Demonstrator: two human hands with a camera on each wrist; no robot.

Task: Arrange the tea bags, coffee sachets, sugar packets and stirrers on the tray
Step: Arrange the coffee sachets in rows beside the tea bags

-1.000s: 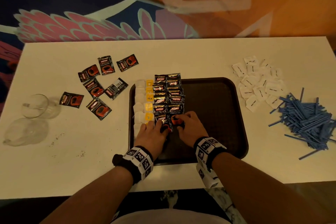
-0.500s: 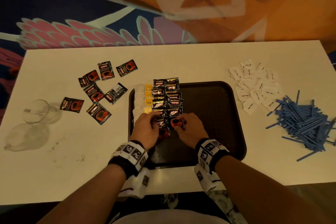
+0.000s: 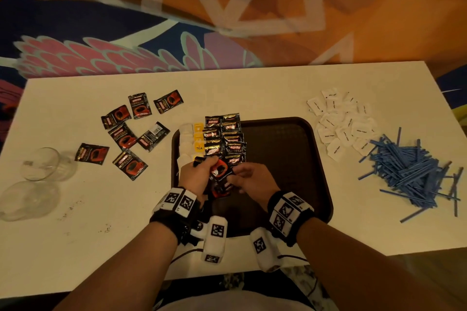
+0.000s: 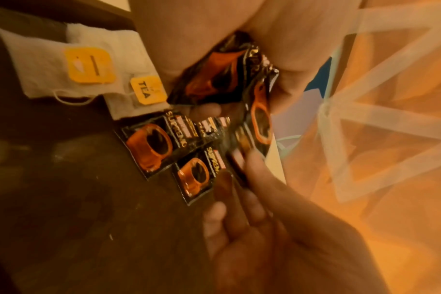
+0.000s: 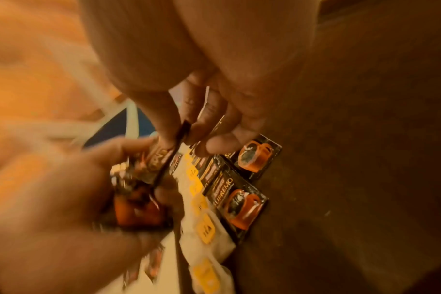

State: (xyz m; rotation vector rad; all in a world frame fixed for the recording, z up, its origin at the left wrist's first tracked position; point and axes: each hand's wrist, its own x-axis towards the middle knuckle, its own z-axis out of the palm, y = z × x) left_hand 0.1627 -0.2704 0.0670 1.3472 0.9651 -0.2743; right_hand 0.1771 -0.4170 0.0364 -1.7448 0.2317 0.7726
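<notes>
Across our white table (image 3: 75,235) we are gripping coffee sachets (image 3: 219,177) over the tray (image 3: 290,171), left hand (image 3: 195,175) clutching several, right hand (image 3: 252,179) pinching one, rows lying just beyond our grip.

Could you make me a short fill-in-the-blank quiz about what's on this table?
1. The stirrers are coloured ____.
2. The yellow tags on the tea bags read ____.
3. Both hands, the left hand and the right hand, hold coffee ____ over the tray.
4. The sugar packets lie to the tray's ____.

Answers: blue; TEA; sachets; right
</notes>
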